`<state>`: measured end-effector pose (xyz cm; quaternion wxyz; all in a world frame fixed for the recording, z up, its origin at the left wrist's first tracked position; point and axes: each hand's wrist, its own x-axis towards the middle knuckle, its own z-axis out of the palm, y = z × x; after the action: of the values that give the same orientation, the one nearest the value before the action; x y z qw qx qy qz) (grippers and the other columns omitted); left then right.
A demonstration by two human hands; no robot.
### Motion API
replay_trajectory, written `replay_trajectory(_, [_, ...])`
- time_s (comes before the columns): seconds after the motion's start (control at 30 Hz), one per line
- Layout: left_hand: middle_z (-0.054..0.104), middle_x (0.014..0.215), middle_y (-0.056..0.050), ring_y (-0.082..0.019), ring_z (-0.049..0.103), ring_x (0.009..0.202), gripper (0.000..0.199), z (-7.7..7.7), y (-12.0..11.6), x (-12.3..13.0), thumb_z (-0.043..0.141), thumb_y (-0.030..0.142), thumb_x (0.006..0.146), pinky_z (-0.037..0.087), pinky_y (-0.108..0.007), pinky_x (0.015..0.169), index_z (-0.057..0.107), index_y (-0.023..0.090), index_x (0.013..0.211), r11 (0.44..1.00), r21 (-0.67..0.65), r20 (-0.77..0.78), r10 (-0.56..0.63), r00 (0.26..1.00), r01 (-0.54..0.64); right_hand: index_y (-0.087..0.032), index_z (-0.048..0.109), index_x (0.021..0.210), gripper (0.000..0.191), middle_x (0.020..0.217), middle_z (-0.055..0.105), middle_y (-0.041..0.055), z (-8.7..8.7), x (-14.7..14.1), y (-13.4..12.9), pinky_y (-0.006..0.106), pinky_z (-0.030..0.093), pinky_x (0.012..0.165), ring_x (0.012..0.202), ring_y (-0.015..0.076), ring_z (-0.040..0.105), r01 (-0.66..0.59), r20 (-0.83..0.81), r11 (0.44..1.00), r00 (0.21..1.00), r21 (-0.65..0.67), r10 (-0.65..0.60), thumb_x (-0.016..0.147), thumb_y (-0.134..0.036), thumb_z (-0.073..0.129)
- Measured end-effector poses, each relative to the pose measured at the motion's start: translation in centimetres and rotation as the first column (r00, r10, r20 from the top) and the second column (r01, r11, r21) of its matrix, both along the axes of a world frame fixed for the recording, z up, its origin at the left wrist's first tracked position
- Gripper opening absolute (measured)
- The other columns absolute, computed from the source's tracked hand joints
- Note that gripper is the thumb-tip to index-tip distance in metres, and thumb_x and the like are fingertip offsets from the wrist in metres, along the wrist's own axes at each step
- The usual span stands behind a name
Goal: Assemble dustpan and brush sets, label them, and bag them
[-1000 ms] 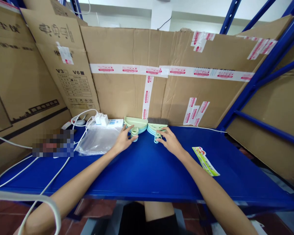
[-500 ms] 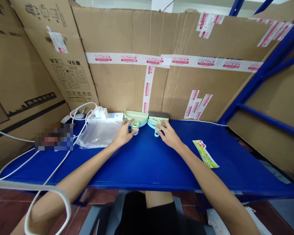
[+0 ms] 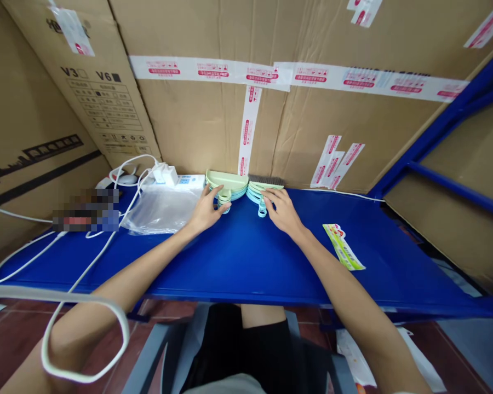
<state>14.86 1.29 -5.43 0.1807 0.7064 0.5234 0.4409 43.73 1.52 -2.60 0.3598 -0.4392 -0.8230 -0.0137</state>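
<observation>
Two low stacks of pale green and light blue pieces stand against the cardboard at the back of the blue table. The left stack, of dustpans point(image 3: 228, 180), has its ringed handles towards me. Beside it lie brushes point(image 3: 257, 191) with dark bristles at the back. My left hand point(image 3: 207, 208) is at the left stack's handles, thumb and fingers apart around them. My right hand point(image 3: 282, 209) rests at the right stack with its fingertips on the top piece's handle; the thumb is partly hidden.
Clear plastic bags point(image 3: 160, 208) lie left of my left hand, near a white power strip point(image 3: 191, 181) and chargers. A white cable point(image 3: 92, 268) loops over my left arm. A green-and-white card point(image 3: 344, 249) lies to the right. Blue frame bars point(image 3: 456, 191) rise at the right.
The view has tilted down and shifted slightly. My right fingers have drawn closer together on the handle of the right stack. My left hand stays at the left stack.
</observation>
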Motion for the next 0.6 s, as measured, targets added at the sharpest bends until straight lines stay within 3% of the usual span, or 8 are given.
replay_trajectory(0.27, [0.036, 0.171, -0.024, -0.043, 0.036, 0.162, 0.078, 0.1, -0.2, 0.1, 0.081, 0.042, 0.092, 0.062, -0.052, 0.109, 0.053, 0.017, 0.161, 1.000, 0.018, -0.009, 0.013, 1.000, -0.013, -0.015, 0.075, 0.141, 0.048, 0.142, 0.073, 0.0149, 0.3, -0.2, -0.3, 0.052, 0.046, 0.121, 0.132, 0.0325, 0.057, 0.021, 0.048, 1.000, 0.999, 0.011, -0.022, 0.112, -0.036, 0.044])
replay_trajectory(0.4, [0.031, 0.170, -0.024, -0.045, 0.037, 0.160, 0.087, 0.1, -0.3, 0.1, 0.084, 0.051, 0.089, 0.057, -0.058, 0.115, 0.051, 0.020, 0.163, 0.998, 0.034, 0.011, 0.056, 0.998, -0.056, -0.018, 0.071, 0.146, 0.049, 0.140, 0.072, 0.0151, 2.2, 0.6, -1.2, 0.051, 0.051, 0.114, 0.129, 0.0337, 0.058, 0.184, 0.071, 0.982, 0.980, 0.029, -0.186, 0.110, -0.039, 0.046])
replay_trajectory(0.47, [0.029, 0.169, -0.024, -0.043, 0.040, 0.158, 0.086, 0.2, -0.3, 0.2, 0.083, 0.055, 0.090, 0.058, -0.058, 0.114, 0.051, 0.021, 0.161, 0.995, 0.060, 0.065, 0.082, 0.995, -0.086, -0.017, 0.072, 0.144, 0.047, 0.137, 0.072, 0.0171, 3.7, 2.5, -1.7, 0.053, 0.052, 0.111, 0.128, 0.0359, 0.060, 0.363, 0.142, 0.932, 0.921, 0.022, -0.362, 0.108, -0.037, 0.048])
replay_trajectory(0.53, [0.031, 0.165, -0.022, -0.040, 0.046, 0.153, 0.081, 0.4, -0.3, 0.3, 0.080, 0.060, 0.091, 0.059, -0.057, 0.112, 0.053, 0.023, 0.159, 0.990, 0.104, 0.125, 0.086, 0.988, -0.099, -0.016, 0.073, 0.140, 0.046, 0.132, 0.073, 0.0211, 5.2, 5.5, -2.2, 0.056, 0.052, 0.108, 0.129, 0.0401, 0.061, 0.556, 0.278, 0.830, 0.803, -0.032, -0.527, 0.105, -0.036, 0.052])
replay_trajectory(0.6, [0.035, 0.160, -0.019, -0.036, 0.051, 0.147, 0.074, 0.6, -0.4, 0.4, 0.076, 0.063, 0.094, 0.061, -0.055, 0.110, 0.056, 0.026, 0.154, 0.982, 0.160, 0.164, 0.074, 0.984, -0.101, -0.018, 0.069, 0.144, 0.051, 0.137, 0.070, 0.0235, 6.2, 9.2, -2.5, 0.059, 0.054, 0.103, 0.131, 0.0438, 0.062, 0.683, 0.430, 0.715, 0.696, -0.150, -0.575, 0.101, -0.045, 0.060])
